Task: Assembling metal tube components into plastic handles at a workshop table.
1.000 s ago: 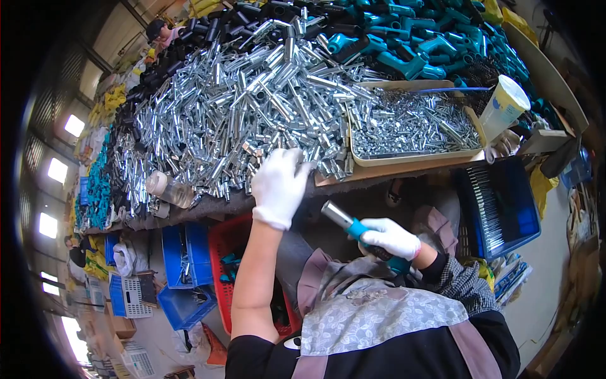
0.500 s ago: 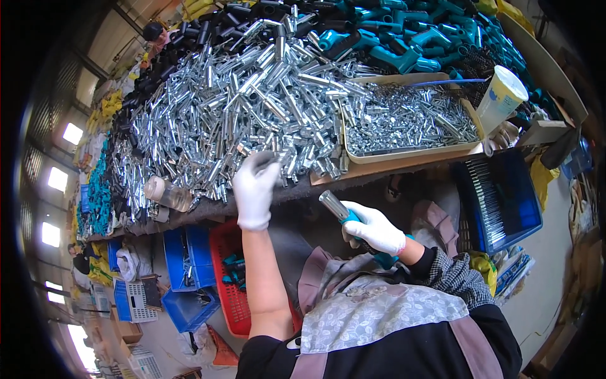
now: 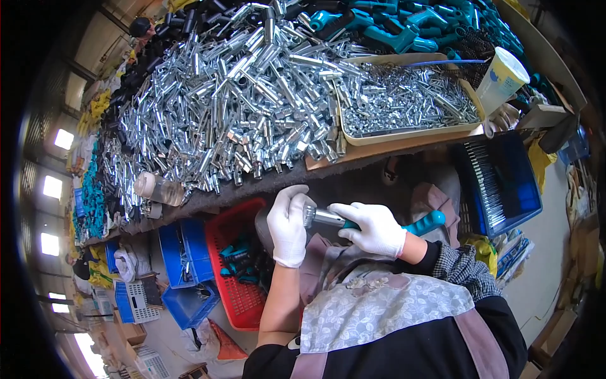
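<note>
In front of my lap, both white-gloved hands are at a teal-handled tool with a chrome tube [image 3: 329, 218]. My right hand [image 3: 374, 231] is closed around it, with the teal handle [image 3: 427, 223] sticking out to the right past the wrist. My left hand [image 3: 288, 228] is closed at the tube's left end, its fingers around a small ridged metal fitting [image 3: 309, 215]. The fitting meets the tube's end; whether it is seated there I cannot tell. Beyond the hands, a large heap of shiny metal tubular parts [image 3: 221, 107] covers the bench.
A shallow tray [image 3: 416, 131] of small metal pieces lies on the bench, with a paper cup [image 3: 503, 79] beside it. Teal handles [image 3: 404, 38] are piled behind. Below stand a red basket [image 3: 243, 303], blue bins [image 3: 189, 252] and a blue crate [image 3: 524, 196]. A clear bottle [image 3: 161, 189] lies at the bench edge.
My left hand has come back from the metal heap to the tube's end, holding a fitting. My right hand has turned the tool so it lies nearly level.
</note>
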Demonstrator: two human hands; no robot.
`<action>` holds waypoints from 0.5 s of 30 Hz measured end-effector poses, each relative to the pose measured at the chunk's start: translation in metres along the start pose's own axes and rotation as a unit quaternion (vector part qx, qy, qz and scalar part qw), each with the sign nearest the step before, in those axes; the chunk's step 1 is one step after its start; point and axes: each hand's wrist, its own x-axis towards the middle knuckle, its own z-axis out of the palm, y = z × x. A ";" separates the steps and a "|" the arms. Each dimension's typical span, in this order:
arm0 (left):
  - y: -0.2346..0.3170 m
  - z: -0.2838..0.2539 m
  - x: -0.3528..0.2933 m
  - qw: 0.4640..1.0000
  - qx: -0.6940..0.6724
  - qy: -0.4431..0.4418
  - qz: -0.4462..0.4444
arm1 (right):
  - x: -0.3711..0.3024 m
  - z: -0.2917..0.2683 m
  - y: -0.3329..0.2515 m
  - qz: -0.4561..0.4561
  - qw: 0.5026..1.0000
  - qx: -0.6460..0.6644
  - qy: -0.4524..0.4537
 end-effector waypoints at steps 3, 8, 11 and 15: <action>0.010 0.001 0.005 0.997 -0.015 -0.021 -0.070 | -0.003 -0.002 -0.006 0.010 1.000 -0.020 0.010; -0.001 -0.018 0.016 0.987 0.089 -0.129 -0.042 | -0.007 -0.015 -0.005 0.001 0.999 -0.047 0.008; 0.016 -0.020 0.021 0.969 0.171 -0.174 -0.040 | -0.006 -0.020 -0.002 -0.052 0.987 -0.145 -0.041; 0.019 -0.016 0.026 0.908 0.307 -0.285 0.012 | -0.003 -0.028 -0.005 -0.084 0.966 -0.233 -0.079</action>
